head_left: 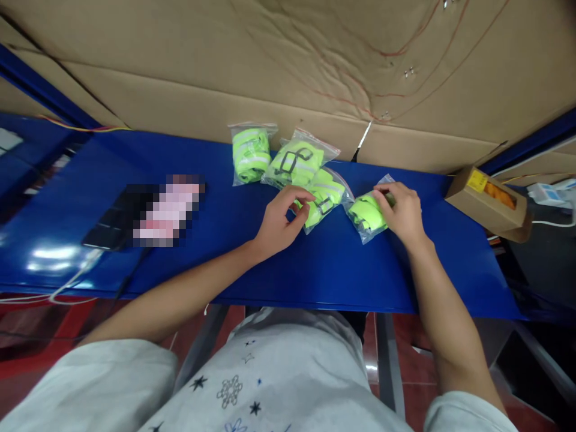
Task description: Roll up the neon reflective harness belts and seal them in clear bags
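My right hand (402, 210) is at the right end of a small clear zip bag (368, 213) holding a folded neon-yellow reflective strap. Its thumb and fingers close over the bag's edge, hiding part of it. My left hand (283, 219) is curved, with thumb and forefinger apart, at the left edge of another such bag (326, 195) with a black buckle showing. Its fingertips overlap that bag, and I see nothing gripped in them. Behind it lies an overlapping bag (294, 162) with a black buckle. A further bag (251, 155) stands to the left against the cardboard.
The bags lie on a blue table (216, 210) backed by a cardboard wall (180, 90). On the left is a black device (108, 222) with a white cable, beside a blurred-out patch. At the right edge is an open cardboard box (483, 204) with something orange inside.
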Demonstrator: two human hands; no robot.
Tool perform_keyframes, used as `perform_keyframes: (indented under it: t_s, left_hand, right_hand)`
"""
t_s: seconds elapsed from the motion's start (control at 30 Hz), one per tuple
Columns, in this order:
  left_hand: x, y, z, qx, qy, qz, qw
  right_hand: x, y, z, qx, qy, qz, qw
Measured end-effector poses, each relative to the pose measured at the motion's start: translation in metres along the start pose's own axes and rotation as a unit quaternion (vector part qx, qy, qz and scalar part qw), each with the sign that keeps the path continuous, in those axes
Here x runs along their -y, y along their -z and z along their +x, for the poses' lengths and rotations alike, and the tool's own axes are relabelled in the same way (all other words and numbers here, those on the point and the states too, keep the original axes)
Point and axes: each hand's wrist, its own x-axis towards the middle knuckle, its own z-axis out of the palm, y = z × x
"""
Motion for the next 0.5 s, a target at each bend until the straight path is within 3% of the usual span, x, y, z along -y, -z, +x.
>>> perform_keyframes:
  t_s: [0.3, 0.5]
  left_hand:
    - [0.003, -0.005, -0.006, 0.048, 0.005, 0.024, 0.999]
    - [0.0, -0.006, -0.006, 0.063, 0.004, 0.015, 0.998]
  right_hand:
    - [-0.027, 0.012, 0.0, 0.004, -0.013, -0.047, 0.999]
    - [-0.024, 0.011, -0.001, -0.025, -0.044, -0.054, 0.997]
